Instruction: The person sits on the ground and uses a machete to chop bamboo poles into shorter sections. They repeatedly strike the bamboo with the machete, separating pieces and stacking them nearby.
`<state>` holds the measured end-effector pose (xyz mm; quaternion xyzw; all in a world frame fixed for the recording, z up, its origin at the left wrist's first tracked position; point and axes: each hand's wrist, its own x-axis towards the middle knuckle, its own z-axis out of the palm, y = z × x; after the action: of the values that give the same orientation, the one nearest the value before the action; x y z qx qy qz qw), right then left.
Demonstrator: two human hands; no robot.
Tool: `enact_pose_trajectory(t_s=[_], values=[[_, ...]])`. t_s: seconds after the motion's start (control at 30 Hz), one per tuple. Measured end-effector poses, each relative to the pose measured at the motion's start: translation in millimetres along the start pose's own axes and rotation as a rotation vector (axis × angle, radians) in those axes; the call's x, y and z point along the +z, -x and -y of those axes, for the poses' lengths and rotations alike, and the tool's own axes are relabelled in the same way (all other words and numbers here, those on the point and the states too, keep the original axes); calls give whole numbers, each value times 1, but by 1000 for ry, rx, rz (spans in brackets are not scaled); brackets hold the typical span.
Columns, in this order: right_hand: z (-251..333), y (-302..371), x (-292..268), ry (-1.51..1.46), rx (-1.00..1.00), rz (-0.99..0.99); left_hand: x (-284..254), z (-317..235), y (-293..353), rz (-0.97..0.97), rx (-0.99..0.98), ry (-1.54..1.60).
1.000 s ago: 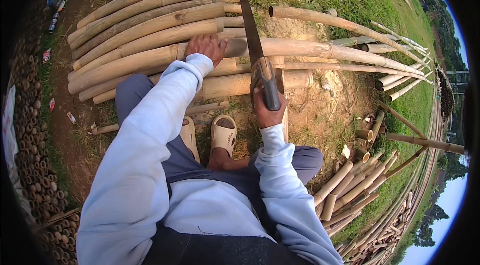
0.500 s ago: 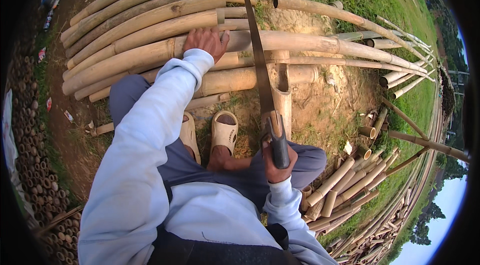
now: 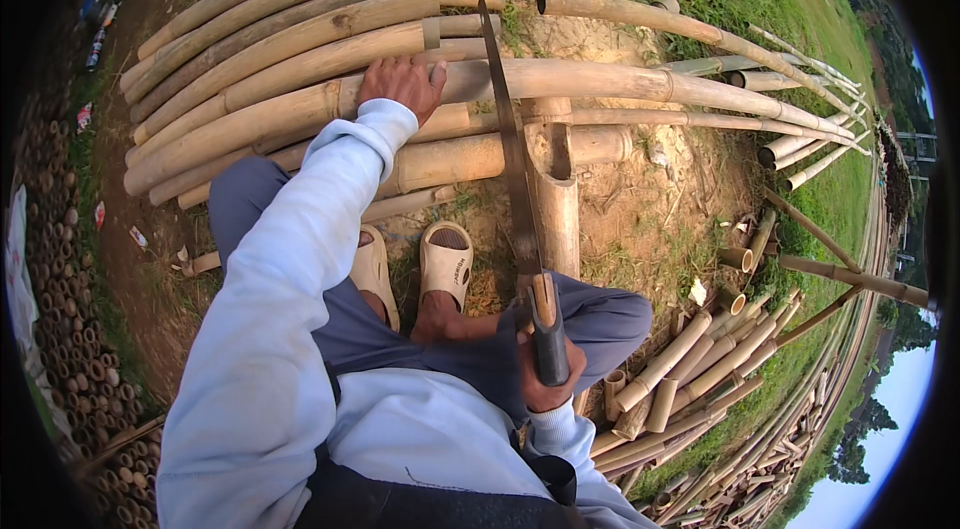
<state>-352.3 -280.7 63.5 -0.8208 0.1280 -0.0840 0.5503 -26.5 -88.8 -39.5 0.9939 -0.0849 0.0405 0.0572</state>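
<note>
Left hand (image 3: pixel 403 84) pressed flat on the long bamboo pole (image 3: pixel 560 79) lying across the far stack, pinning it steady, while right hand (image 3: pixel 545 369) clenched the saw (image 3: pixel 510 159) handle near the lap, blade crossing that pole.

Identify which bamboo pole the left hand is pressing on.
The left hand rests on the long pole the saw blade crosses; the stacked poles beyond go untouched.

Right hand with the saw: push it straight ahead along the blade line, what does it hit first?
Probably the upright bamboo post just ahead of the right hand, right beside the saw blade. Beyond it lies the long bamboo pole the left hand rests on. Depth is unclear, so the hand may pass beside the post.
</note>
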Motion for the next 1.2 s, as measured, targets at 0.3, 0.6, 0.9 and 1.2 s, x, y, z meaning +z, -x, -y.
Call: enact_pose_trajectory(t_s=[0.3, 0.6, 0.9, 1.2], values=[[-45, -123, 62, -142, -48, 61, -13, 0, -4, 71, 32, 3], [-1, -30, 21, -26, 17, 15, -2, 1, -5, 36, -16, 21], [-36, -84, 50, -138, 28, 47, -11, 3, -6, -40, 24, 28], [-18, -81, 25, -54, 247, 103, -12, -2, -4, 53, -17, 48]])
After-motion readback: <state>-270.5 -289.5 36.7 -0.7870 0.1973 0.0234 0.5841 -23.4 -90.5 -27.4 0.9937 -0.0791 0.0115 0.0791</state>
